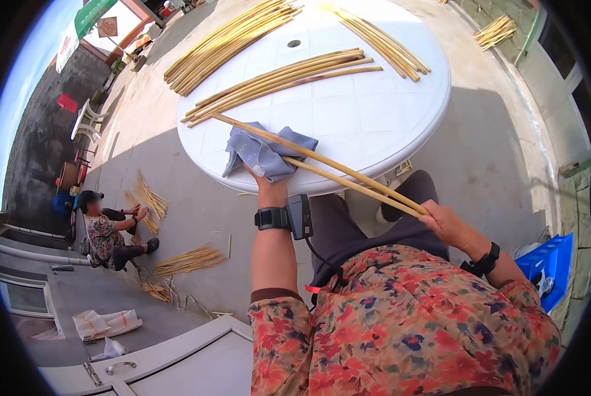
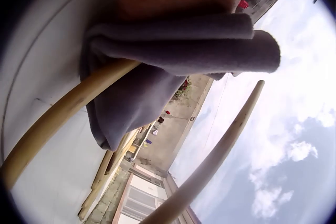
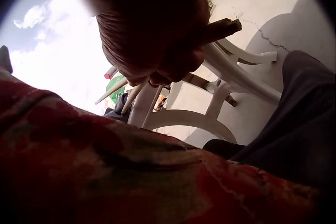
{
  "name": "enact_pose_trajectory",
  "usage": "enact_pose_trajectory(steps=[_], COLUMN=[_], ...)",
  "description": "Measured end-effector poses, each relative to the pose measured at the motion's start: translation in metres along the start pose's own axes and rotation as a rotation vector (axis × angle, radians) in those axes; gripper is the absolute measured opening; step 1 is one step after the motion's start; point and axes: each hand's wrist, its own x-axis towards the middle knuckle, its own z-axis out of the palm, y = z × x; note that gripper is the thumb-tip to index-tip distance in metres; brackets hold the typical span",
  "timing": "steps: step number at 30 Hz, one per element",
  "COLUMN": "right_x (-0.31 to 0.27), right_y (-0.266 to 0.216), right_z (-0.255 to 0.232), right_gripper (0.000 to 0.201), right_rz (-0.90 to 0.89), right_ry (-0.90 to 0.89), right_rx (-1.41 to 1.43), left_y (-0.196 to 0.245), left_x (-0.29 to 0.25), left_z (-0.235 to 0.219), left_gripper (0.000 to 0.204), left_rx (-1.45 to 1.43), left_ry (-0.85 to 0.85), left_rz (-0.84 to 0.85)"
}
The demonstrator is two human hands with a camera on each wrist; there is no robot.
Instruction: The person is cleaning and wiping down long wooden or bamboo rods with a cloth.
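Bamboo canes: two long pale canes [image 1: 322, 168] run from the table edge back to the person's lap, their far ends lying on the table so it carries the weight.
Cloth: a grey-blue cloth [image 1: 264, 154] is folded round the canes near the table edge, so it bears on them from both sides.
Left hand: the left hand [image 1: 267, 179] grips the cloth, fingers closed over it and the canes inside; the left wrist view shows one cane [image 2: 58, 113] coming out of the fold.
Right hand: the right hand [image 1: 446, 223] holds the near ends of the canes, fingers curled about them, likely to steady them against the cloth.
Table: the white round table [image 1: 348, 119] bears three more bundles of canes [image 1: 279, 76], laid apart from the pair in hand.
Background: another person [image 1: 104, 231] sits on the ground among more canes.
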Motion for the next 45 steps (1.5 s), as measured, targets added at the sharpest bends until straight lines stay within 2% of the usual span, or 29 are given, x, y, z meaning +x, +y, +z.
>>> enact_pose_trajectory(steps=[3,9,11,12,14,15,17,18,20,23,26,28,30,32,33,35,37,39,42,44,45], right_x=[-0.012,-0.056,-0.075,-0.081,-0.096,-0.100,-0.097,-0.097,-0.094,-0.070,-0.019,0.017,0.050,0.074,0.079,0.082,0.079,0.077,0.075,0.077,0.073], right_y=[0.002,0.058,0.074,0.076,0.076,0.077,0.080,0.078,0.071,0.043,0.002,-0.021,-0.035,-0.043,-0.047,-0.053,-0.052,-0.052,-0.054,-0.053,-0.059], right_z=[0.000,-0.008,-0.015,-0.017,-0.015,-0.015,-0.020,-0.023,-0.032,-0.036,-0.027,-0.024,-0.014,-0.006,-0.004,0.003,0.008,0.011,0.016,0.025,0.019], right_gripper=[0.022,0.021,0.020,0.020,0.023,0.023,0.026,0.026,0.029,0.032,0.036,0.037,0.040,0.042,0.042,0.044,0.044,0.045,0.047,0.048,0.044], right_rz=[0.013,-0.027,-0.080,-0.069,0.124,0.144,0.148,0.161,0.271,0.267,0.209,0.147,0.111,0.222,0.225,0.229,0.248,0.269,0.286,-0.115,-0.155], right_ry=[0.036,0.125,0.232,0.232,0.314,0.326,0.423,0.430,0.478,0.435,0.259,0.018,-0.106,-0.229,-0.225,-0.363,-0.383,-0.390,-0.296,-0.050,-0.034], right_rx=[-0.009,-0.131,-0.079,-0.082,0.118,0.116,0.125,0.125,0.309,0.450,0.521,0.675,0.718,0.680,0.683,0.687,0.715,0.741,0.744,0.399,0.251], left_y=[-0.013,-0.045,-0.057,-0.063,-0.072,-0.056,-0.004,-0.013,-0.038,-0.014,0.022,0.041,0.060,0.078,0.087,0.101,0.115,0.124,0.133,0.140,0.145], left_x=[0.003,0.005,0.002,0.002,0.004,-0.004,-0.022,-0.021,-0.014,-0.031,-0.053,-0.064,-0.073,-0.074,-0.073,-0.071,-0.069,-0.067,-0.067,-0.065,-0.064], left_z=[-0.002,-0.037,-0.052,-0.060,-0.066,-0.058,-0.044,-0.041,-0.041,-0.023,0.000,0.013,0.019,0.027,0.030,0.038,0.047,0.055,0.059,0.058,0.058], left_gripper=[0.043,0.043,0.043,0.043,0.043,0.043,0.038,0.038,0.026,0.024,0.023,0.021,0.020,0.019,0.019,0.018,0.017,0.016,0.016,0.016,0.016], left_rx=[0.441,1.131,1.300,1.351,1.418,1.402,1.264,1.256,1.153,0.919,0.539,0.291,0.099,-0.016,-0.062,-0.113,-0.134,-0.124,-0.012,0.198,0.358], left_ry=[-0.003,-0.136,-0.161,-0.170,-0.183,-0.201,-0.209,-0.222,-0.056,-0.157,-0.291,-0.354,-0.363,-0.320,-0.288,-0.229,-0.181,-0.161,-0.182,-0.196,-0.202], left_rz=[0.222,0.587,0.700,0.746,0.839,0.849,0.724,0.729,0.876,0.779,0.587,0.438,0.317,0.252,0.235,0.215,0.210,0.226,0.311,0.446,0.541])
